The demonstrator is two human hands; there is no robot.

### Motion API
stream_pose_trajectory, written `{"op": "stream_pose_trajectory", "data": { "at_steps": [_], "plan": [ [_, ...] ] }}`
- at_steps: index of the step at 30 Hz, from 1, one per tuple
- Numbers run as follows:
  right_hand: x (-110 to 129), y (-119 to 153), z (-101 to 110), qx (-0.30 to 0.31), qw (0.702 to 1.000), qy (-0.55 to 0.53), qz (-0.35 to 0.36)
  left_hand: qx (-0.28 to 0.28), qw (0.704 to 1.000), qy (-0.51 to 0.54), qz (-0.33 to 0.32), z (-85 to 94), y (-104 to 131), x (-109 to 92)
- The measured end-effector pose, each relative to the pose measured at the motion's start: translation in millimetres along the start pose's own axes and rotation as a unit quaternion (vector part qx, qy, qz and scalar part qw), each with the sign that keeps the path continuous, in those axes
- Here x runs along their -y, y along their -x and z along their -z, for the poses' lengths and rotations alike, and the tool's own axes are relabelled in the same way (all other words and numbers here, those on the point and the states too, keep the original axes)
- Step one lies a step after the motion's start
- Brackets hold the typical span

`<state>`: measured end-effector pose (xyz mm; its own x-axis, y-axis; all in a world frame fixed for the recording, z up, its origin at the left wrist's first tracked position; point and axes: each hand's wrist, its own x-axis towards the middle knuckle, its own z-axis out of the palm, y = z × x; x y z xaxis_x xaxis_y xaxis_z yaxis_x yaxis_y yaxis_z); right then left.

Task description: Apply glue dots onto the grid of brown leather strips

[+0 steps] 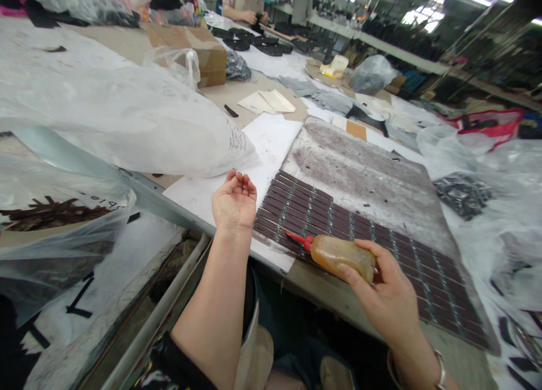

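My right hand (387, 288) grips an amber squeeze bottle (341, 255) with a red nozzle, which looks like a glue bottle. It is tipped over, nozzle pointing left, just over rows of dark brown strips (359, 227). Shiny greenish marks cross the strips in several lines. The strips lie side by side along the near edge of a stained grey board (364, 164). To the left of the strips is my left hand (235, 201), palm up with its fingers loosely curled and nothing visible in it.
A large white plastic bag (127, 113) lies left of my hands, before a cardboard box (199, 51). Clear bags (503, 209) crowd the right side. A metal rail (161, 311) runs along the table's left edge. Another person (243, 6) stands at the far end.
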<state>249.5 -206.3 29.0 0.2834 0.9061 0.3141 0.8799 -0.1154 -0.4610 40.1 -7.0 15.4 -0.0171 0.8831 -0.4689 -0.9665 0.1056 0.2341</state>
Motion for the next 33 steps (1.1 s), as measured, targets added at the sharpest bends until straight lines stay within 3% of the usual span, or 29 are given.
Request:
{"op": "stream_pose_trajectory", "data": {
  "at_steps": [33],
  "plan": [
    [-33, 39, 40, -0.009, 0.995, 0.019, -0.098, 0.013, 0.998, -0.056, 0.010, -1.3, 2, 14]
  ]
}}
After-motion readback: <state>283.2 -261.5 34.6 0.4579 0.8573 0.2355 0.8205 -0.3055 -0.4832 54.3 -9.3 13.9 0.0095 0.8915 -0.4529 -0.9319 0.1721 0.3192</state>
